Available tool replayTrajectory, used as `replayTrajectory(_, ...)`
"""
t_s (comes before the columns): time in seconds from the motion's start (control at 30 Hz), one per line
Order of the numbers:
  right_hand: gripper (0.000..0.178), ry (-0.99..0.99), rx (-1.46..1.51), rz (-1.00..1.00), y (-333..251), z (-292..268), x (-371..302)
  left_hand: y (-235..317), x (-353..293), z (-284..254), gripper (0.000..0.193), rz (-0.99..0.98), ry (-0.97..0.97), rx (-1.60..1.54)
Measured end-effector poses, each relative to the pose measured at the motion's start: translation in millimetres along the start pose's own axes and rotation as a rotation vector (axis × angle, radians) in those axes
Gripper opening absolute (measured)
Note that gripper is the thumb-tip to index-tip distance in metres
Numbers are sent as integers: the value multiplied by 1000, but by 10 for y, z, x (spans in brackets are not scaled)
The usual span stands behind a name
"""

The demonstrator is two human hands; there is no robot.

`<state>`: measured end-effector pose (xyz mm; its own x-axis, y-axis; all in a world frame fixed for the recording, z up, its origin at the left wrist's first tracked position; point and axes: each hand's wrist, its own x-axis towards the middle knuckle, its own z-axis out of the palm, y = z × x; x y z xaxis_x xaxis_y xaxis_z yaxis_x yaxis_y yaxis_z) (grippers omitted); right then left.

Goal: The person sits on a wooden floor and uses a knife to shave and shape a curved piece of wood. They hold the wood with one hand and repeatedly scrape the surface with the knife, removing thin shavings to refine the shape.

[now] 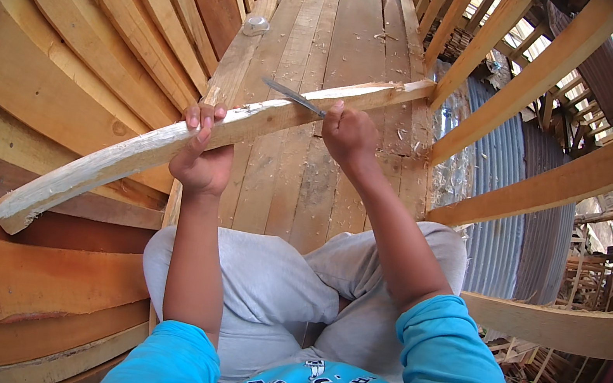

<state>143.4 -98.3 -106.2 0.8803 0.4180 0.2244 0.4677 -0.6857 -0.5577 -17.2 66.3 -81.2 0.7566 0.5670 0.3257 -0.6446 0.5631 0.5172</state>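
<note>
A long, pale wooden pole [142, 146] with roughly hewn faces runs slantwise before me, from low on the left to the railing on the right. My left hand [202, 153] grips it near its middle, thumb and fingertips showing on its near and upper sides. In my right hand [349, 132] is a knife, closed in my fist, the handle hidden by the fingers. The knife's grey blade [292, 95] points up and left across the pole's top surface. At the right, the pole's far end meets a railing post.
I sit cross-legged on a plank floor [316, 193] strewn with wood shavings. A board wall [65, 71] rises on the left. Slanted wooden railing posts [524, 89] stand on the right, with corrugated metal sheets [506, 196] beyond them. A small clear container [255, 25] sits ahead, by the wall.
</note>
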Motion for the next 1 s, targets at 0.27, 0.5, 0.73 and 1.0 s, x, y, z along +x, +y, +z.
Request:
replayTrajectory(0.27, 56, 62, -9, 409, 1510, -299, 450, -73, 38, 48, 27, 6, 50, -57)
replayTrajectory(0.5, 54, -189, 225, 254, 316, -169, 187, -17, 31, 8, 27, 45, 22, -50)
replayTrajectory(0.73, 53, -29, 164, 47, 111, -15, 98, -31, -12, 41, 25, 12, 28, -24)
replayTrajectory(1.0, 54, 56, 32, 85, 44, -10, 29, 26, -42, 68, 23, 8, 66, -10)
